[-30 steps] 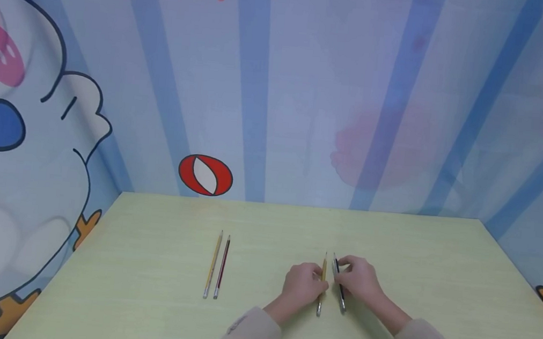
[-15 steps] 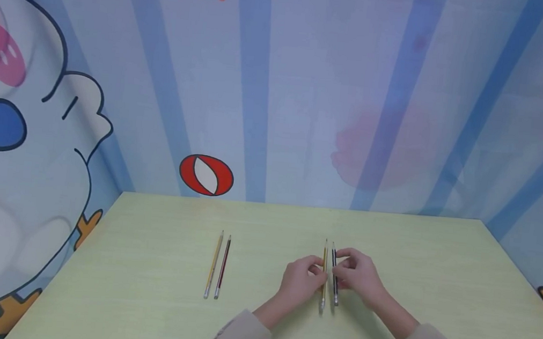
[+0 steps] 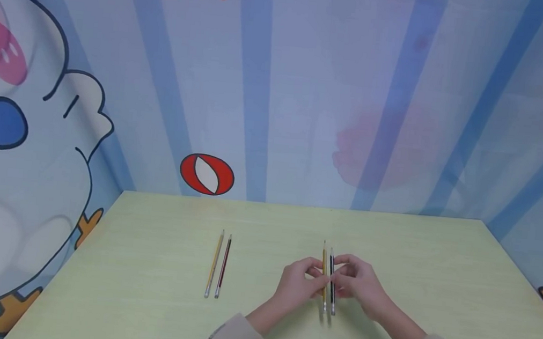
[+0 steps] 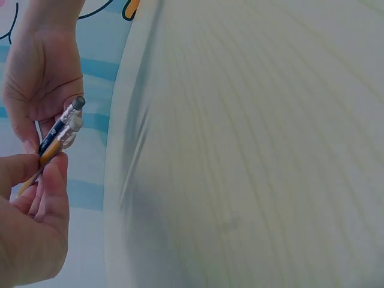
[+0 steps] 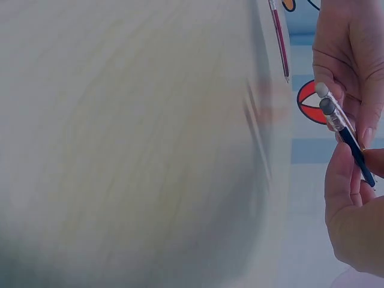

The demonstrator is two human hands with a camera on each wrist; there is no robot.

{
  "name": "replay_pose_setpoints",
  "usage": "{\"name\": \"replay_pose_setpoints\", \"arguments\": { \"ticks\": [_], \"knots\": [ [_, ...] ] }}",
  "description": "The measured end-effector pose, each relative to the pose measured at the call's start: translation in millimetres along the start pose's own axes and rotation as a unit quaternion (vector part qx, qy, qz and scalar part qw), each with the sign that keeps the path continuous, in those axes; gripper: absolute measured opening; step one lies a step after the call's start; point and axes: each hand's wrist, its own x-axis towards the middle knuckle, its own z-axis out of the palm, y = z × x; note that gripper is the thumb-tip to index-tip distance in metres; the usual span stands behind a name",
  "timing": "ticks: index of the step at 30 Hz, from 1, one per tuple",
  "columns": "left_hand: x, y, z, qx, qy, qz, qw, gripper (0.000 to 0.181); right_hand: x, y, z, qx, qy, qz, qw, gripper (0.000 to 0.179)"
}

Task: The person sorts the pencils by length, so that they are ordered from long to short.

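Note:
Between thumb and fingers my left hand (image 3: 297,284) pinches a yellow pencil (image 3: 325,260) with a white eraser end. My right hand (image 3: 362,285) pinches a dark pencil (image 3: 332,261) with a grey eraser. Both pencils stand side by side, tips pointing away from me, close together, and their shadows fall on the table below them. In the left wrist view the dark pencil (image 4: 54,132) and the yellow pencil (image 4: 51,150) lie alongside each other with the fingertips of both hands meeting around them. The right wrist view shows the dark pencil (image 5: 351,141) nearest, its eraser end towards the camera.
To the left on the pale table (image 3: 148,245) lie another yellow pencil (image 3: 215,261) and a dark red pencil (image 3: 224,262), nearly parallel with a small gap. Behind the table's far edge hangs a blue striped backdrop (image 3: 300,113) with cartoon figures.
Both hands have come closer together, bringing the yellow and dark pencils side by side. The dark pencil has turned from slanted to nearly parallel. The two pencils on the left have not moved.

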Motion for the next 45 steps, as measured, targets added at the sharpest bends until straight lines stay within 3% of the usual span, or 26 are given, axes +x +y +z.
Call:
{"name": "replay_pose_setpoints", "arguments": {
  "ticks": [16, 23, 33, 40, 45],
  "knots": [
    [-6.3, -0.8, -8.5, 0.018, -0.014, 0.005, 0.9997, 0.029, -4.6, -1, 4, 0.019, -0.025, -0.005, 0.9995, 0.038],
    [-7.0, -1.5, -21.6, 0.025, -0.008, 0.004, 0.9996, 0.027, -6.7, -2, 5, 0.015, -0.027, -0.003, 0.9995, 0.040],
    [-0.8, -14.2, -67.5, 0.086, 0.033, -0.011, 0.9957, 0.029, -9.1, 1, 4, 0.017, -0.033, -0.005, 0.9993, 0.041],
    [-2.6, -25.1, -103.6, 0.163, 0.056, -0.025, 0.9847, 0.027, -10.4, 3, 2, 0.016, -0.032, -0.007, 0.9993, 0.042],
    [-5.7, -27.8, -124.0, 0.192, 0.058, -0.045, 0.9786, 0.024, -10.0, 4, 1, 0.012, -0.027, -0.005, 0.9995, 0.042]
  ]
}}
